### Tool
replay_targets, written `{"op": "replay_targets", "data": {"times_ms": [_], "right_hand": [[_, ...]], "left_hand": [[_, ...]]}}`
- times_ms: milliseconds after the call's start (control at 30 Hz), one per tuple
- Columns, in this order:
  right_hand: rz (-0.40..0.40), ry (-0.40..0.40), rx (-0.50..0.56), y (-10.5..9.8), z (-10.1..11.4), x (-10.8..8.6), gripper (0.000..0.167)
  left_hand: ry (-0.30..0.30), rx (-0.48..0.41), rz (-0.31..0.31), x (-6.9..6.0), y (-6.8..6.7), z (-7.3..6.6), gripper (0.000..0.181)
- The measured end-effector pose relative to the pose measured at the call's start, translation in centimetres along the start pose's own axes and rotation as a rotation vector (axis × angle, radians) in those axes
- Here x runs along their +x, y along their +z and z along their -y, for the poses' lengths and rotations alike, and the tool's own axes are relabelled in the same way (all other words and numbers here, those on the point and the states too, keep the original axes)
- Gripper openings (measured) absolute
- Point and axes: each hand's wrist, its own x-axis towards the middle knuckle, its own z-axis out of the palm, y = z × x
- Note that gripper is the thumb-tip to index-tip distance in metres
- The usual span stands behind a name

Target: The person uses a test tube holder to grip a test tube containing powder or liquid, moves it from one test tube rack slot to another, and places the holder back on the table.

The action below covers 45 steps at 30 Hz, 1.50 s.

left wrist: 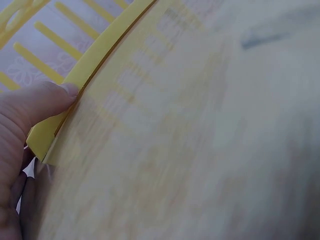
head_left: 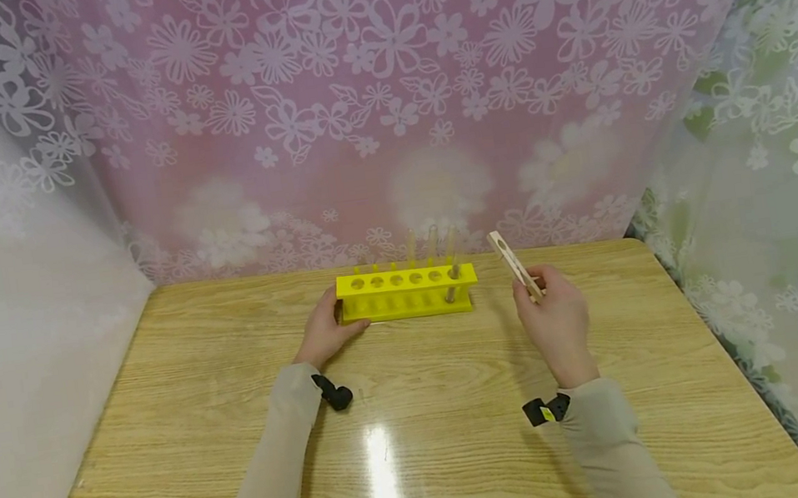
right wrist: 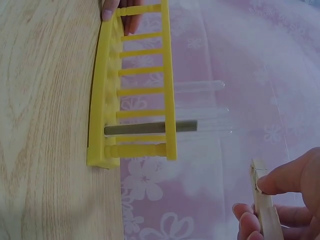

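Observation:
A yellow test tube rack [head_left: 407,312] stands at the back of the table. My left hand [head_left: 325,330] grips its left end, the thumb [left wrist: 52,100] lying on the base edge and the other fingers behind the end. In the rack's rightmost hole is a test tube [right wrist: 140,128] with grey-brown contents. Clear test tubes [head_left: 433,240] rise behind the top bar, towards the right end. To the right of the rack, my right hand [head_left: 556,314] holds a wooden test tube clamp [head_left: 512,261] off the table, pinched between thumb and fingers, its tip pointing up and away.
The wood-grain table [head_left: 419,398] ends close behind the rack at a pink flowered curtain [head_left: 367,118]. Pale curtains hang along the left and right sides. Each wrist wears a small black camera mount [head_left: 333,392].

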Motion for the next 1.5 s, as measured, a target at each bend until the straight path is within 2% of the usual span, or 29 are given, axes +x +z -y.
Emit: {"op": "replay_targets", "data": {"times_ms": [233,433,900,1500], "right_hand": [[0.025,-0.008,0.025,0.3,0.5,0.2,0.023],[0.05,0.007,0.026,0.5,1.0,0.4,0.024],[0.057,-0.075,0.013,0.9,1.8,0.5,0.022],[0.096,-0.091,0.006,1.2,2.3,0.8,0.019]], "left_hand": [[-0.026,0.004,0.01,-0.1,-0.1,-0.1,0.078],[-0.019,-0.003,0.004,-0.1,-0.1,-0.1,0.077],[-0.018,-0.013,0.001,-0.2,0.0,0.0,0.078],[-0.032,-0.026,0.009,-0.1,-0.1,-0.1,0.076]]}}
